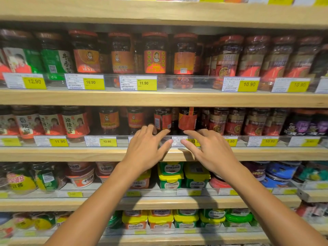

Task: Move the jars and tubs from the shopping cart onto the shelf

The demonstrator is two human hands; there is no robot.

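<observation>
Two dark sauce jars with red labels, one (pixel 162 120) on the left and one (pixel 187 120) on the right, stand side by side on the middle wooden shelf (pixel 71 154). My left hand (pixel 147 148) hovers just below and in front of the left jar, fingers spread and holding nothing. My right hand (pixel 207 148) mirrors it below the right jar, also empty with fingers apart. Neither hand touches a jar. The shopping cart is out of view.
Rows of red-lidded chilli sauce jars (pixel 154 54) fill the shelf above. Green and yellow tubs (pixel 171 174) sit on the shelf below. A clear plastic rail with yellow price tags (pixel 107 141) runs along each shelf front.
</observation>
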